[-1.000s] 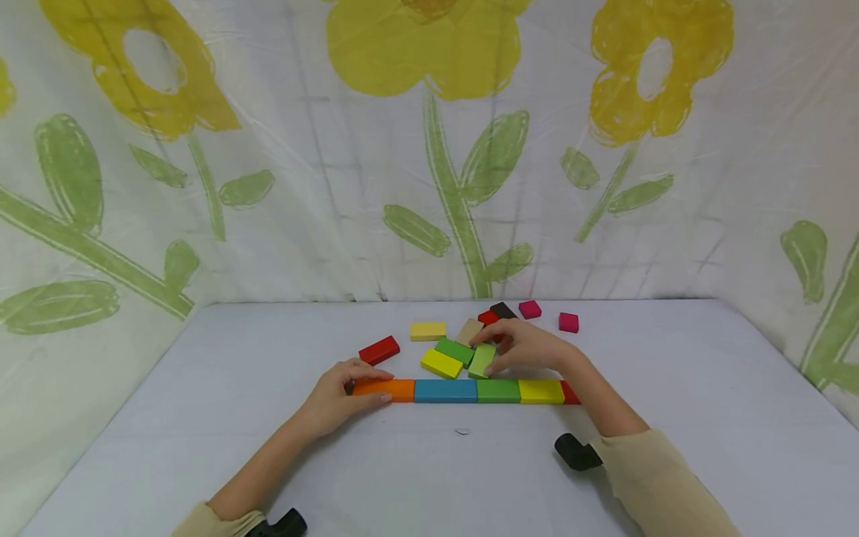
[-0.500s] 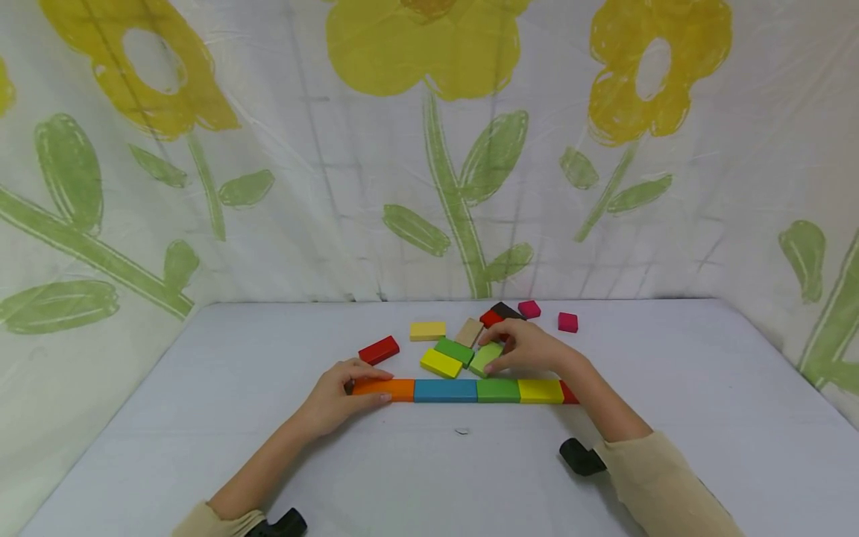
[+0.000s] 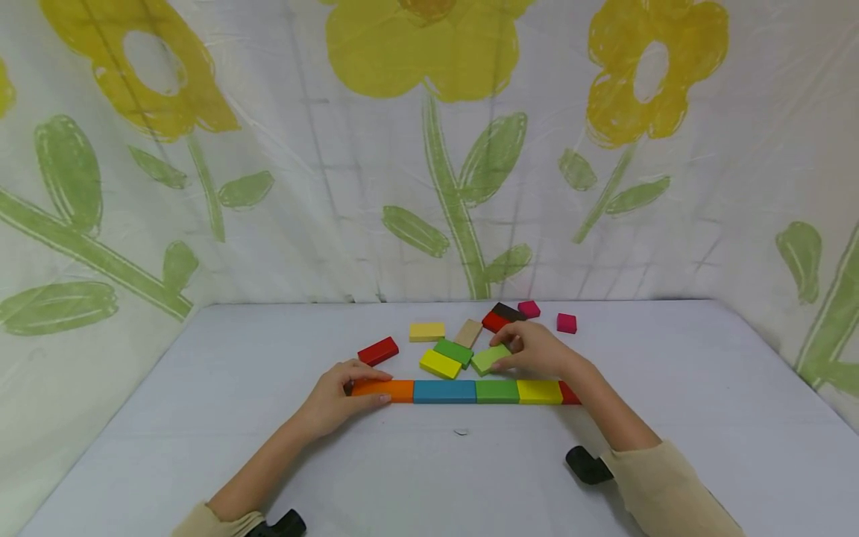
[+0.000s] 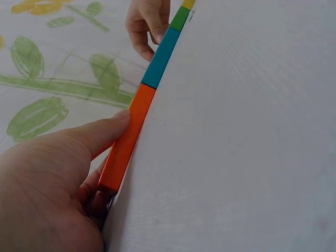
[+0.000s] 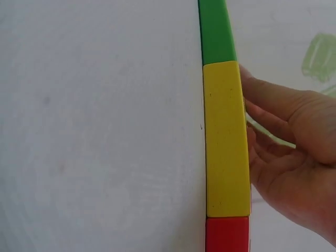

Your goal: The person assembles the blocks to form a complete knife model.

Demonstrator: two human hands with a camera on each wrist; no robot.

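Observation:
A straight row of blocks lies across the table. From left to right in the head view come an orange block (image 3: 399, 391), a blue block (image 3: 444, 391), a green block (image 3: 496, 391), a yellow block (image 3: 539, 392) and a red block (image 3: 570, 393), partly covered by the right forearm. My left hand (image 3: 335, 397) holds the orange block at its outer end, thumb (image 4: 113, 130) along its side in the left wrist view. Behind the row, my right hand (image 3: 542, 350) pinches a light green block (image 3: 487, 360), which the row hides in the right wrist view.
Close by lie another yellow block (image 3: 440, 364), another green block (image 3: 453, 352), a tan block (image 3: 468, 333) and a pale yellow block (image 3: 427, 332). A red block (image 3: 378, 351) sits left. Farther back are a black block (image 3: 508, 312) and two magenta blocks (image 3: 567, 323).
My right hand has shifted slightly right with the light green block, which has turned from nearly upright to slanting in the head view. My left hand and the row stay put.

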